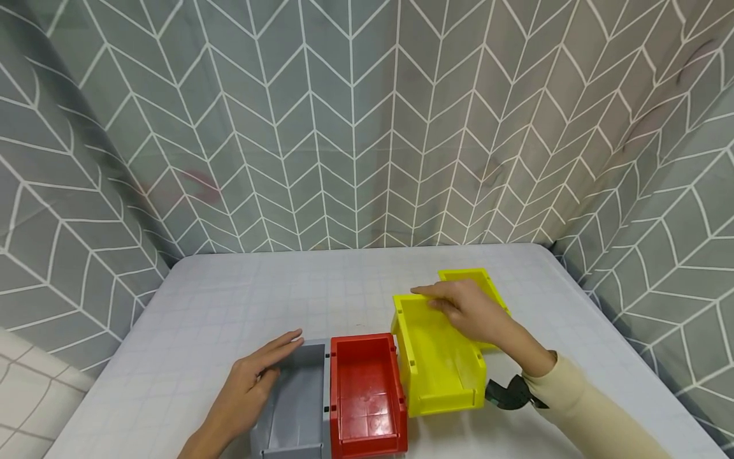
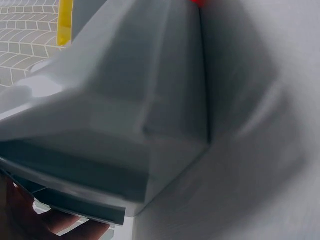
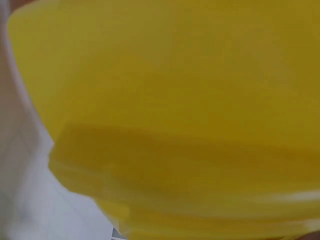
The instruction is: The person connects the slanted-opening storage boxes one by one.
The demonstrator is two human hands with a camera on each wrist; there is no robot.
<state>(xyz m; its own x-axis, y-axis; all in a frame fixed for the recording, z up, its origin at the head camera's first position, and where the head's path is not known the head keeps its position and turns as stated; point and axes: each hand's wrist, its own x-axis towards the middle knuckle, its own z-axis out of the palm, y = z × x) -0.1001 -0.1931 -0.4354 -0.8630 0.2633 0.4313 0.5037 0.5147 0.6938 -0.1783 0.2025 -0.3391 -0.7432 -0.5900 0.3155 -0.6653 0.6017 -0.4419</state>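
In the head view, my left hand [image 1: 243, 386] is at the far left corner of a grey storage bin [image 1: 298, 401]. Its fingers reach along the rim, with the thumb over the side wall. Those fingertips show beyond the grey bin [image 2: 110, 115] in the left wrist view. Against the grey bin's right side stands a red storage bin [image 1: 367, 395]. My right hand [image 1: 464, 309] grips a yellow storage bin [image 1: 438, 370] by its far right rim, index finger stretched over the back. This yellow bin [image 3: 175, 100] fills most of the right wrist view, hiding the fingers' hold.
Another yellow bin [image 1: 473, 275] lies behind the right hand, partly covered by it and the held bin. A black wrist strap piece [image 1: 510, 393] hangs by the right sleeve. The white tabletop [image 1: 258, 287] ends at a patterned curtain [image 1: 355, 127].
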